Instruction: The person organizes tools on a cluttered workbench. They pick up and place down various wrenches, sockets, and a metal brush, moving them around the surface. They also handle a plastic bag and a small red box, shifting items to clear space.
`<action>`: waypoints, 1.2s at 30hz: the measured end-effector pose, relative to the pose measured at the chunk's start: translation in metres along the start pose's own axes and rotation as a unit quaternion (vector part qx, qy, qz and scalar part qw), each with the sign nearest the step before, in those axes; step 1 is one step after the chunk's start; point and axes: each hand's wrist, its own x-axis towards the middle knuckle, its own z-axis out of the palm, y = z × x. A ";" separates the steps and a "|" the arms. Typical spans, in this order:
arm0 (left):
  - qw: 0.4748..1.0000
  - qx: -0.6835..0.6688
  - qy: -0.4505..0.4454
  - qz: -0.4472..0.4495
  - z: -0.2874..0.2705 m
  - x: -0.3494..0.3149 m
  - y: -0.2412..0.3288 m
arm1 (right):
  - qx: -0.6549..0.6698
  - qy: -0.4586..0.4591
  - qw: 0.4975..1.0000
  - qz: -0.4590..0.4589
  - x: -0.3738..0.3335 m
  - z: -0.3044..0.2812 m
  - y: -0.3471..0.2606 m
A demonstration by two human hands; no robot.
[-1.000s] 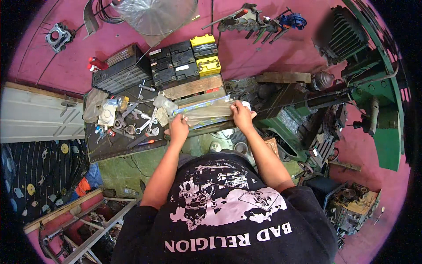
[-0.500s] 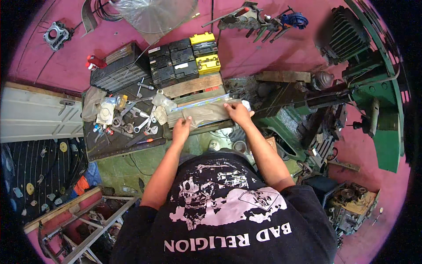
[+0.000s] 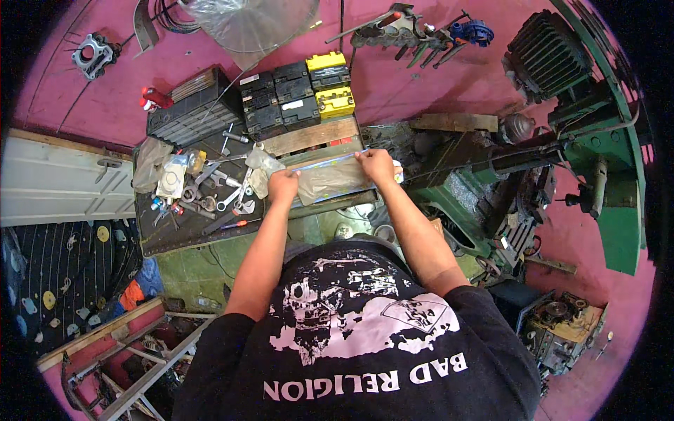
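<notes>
Scattered steel spanners and sockets (image 3: 210,193) on dark tray, just left of grip. Left hand (image 3: 283,186) closed on left end of long clear plastic packet (image 3: 330,179); right hand (image 3: 377,166) closed on right end. Black and yellow box-shaped batteries (image 3: 302,95) beyond grip.

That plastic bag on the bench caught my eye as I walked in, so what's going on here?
A person in a black printed shirt holds a long clear plastic bag flat on the workbench, left hand on one end, right hand on the other. Wrenches and small parts lie left of it; black and yellow batteries sit behind.
</notes>
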 end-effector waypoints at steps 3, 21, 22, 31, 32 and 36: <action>0.998 -0.043 0.032 0.013 -0.002 0.005 -0.016 | 0.056 0.025 0.998 0.020 0.005 0.004 0.007; 0.965 0.235 0.040 0.110 -0.044 -0.054 0.040 | -0.177 0.124 0.947 -0.236 -0.029 -0.027 -0.009; 0.956 0.237 0.026 0.170 -0.042 -0.053 0.039 | -0.196 0.101 0.939 -0.263 -0.032 -0.025 -0.008; 0.880 0.331 -0.051 0.336 0.015 -0.048 0.014 | -0.310 -0.016 0.882 -0.355 -0.032 0.016 0.024; 0.880 0.329 -0.049 0.340 0.015 -0.048 0.014 | -0.315 -0.003 0.875 -0.367 -0.029 0.017 0.024; 0.867 0.359 -0.103 0.330 -0.001 -0.052 0.030 | -0.368 -0.129 0.839 -0.380 -0.029 -0.014 0.009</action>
